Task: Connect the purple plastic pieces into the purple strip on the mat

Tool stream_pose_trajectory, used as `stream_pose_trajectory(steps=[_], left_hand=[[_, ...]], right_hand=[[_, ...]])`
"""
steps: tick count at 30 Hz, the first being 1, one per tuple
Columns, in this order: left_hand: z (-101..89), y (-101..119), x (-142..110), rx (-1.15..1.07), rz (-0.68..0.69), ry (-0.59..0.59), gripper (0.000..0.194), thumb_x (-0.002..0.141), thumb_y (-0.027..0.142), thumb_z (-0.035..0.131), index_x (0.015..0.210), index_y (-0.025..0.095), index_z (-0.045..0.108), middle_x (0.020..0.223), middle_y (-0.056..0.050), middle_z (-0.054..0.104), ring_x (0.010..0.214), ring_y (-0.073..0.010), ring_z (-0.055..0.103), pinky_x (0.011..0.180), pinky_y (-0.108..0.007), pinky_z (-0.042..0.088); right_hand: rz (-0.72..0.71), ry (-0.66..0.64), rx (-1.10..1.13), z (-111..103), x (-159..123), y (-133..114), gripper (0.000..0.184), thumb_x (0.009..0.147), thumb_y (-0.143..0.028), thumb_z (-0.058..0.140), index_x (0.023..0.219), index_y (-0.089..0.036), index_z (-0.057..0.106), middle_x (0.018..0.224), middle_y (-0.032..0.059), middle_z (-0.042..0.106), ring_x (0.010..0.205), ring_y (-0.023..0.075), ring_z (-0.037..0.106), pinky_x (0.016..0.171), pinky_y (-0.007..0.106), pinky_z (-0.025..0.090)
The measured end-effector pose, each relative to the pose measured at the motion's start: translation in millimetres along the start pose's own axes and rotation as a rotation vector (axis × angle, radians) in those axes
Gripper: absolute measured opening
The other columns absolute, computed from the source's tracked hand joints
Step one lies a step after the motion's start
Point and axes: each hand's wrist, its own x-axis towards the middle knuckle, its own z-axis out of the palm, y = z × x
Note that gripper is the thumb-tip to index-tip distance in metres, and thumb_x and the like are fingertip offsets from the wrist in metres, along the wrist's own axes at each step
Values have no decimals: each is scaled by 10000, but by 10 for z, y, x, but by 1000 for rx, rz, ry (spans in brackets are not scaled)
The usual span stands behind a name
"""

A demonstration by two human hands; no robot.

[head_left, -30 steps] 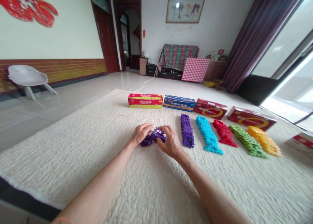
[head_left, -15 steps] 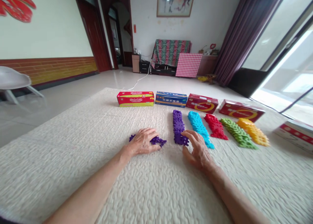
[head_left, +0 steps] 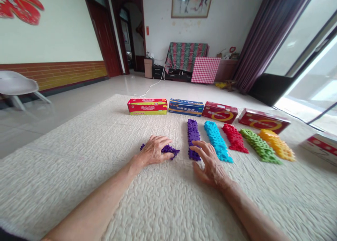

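I am resting my curved left hand (head_left: 154, 151) on 1 small purple piece (head_left: 171, 150), though I cannot tell if it is gripping, and my open right hand (head_left: 210, 167) is hanging just beside the long purple strip (head_left: 193, 134), so 1 bump could push that strip into the blue strip (head_left: 217, 141).

We are in a home, a tiled living room by the look of it. A sofa (head_left: 185, 56) draped in a striped cloth sits against the far wall, under a framed painting (head_left: 192, 2). A low cabinet (head_left: 158, 73) stands beside it, with a cable (head_left: 150, 88) trailing across the floor (head_left: 79, 91). A red paper-cut (head_left: 18, 7) decorates the left wall above a brick dado (head_left: 52, 74), and we see a white chair (head_left: 17, 86), wooden doors (head_left: 101, 33), long curtains (head_left: 268, 33) and a quilted mat (head_left: 79, 174).
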Motion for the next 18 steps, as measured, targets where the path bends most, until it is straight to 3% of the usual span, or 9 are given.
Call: stream_pose_trajectory(steps=[5,9,18], left_hand=[[-68,-340,-48,-124,-80,94,242,856,294,554,1030,194,689,1108,-81,707,1092,-217,625,980,-372,465],[-37,-615,-152,-191,-200,131,197,816,251,557,919,207,719,1035,-58,725,1003,-193,663,930,-323,507],[87,-720,-181,-213,-238,170,132,760,218,617,647,203,683,1048,-56,719,959,-183,675,894,-314,516]], right_hand=[[-82,-75,47,29,22,-163,478,749,-125,522,1222,-192,506,1292,119,515,1224,283,435,1050,524,325],[-108,-121,74,54,37,-239,468,744,-108,516,1203,-197,520,1271,108,540,1201,276,454,1043,518,330],[-132,-130,85,218,165,-341,381,809,-89,475,1174,-185,524,1184,115,585,1111,256,508,990,482,381]])
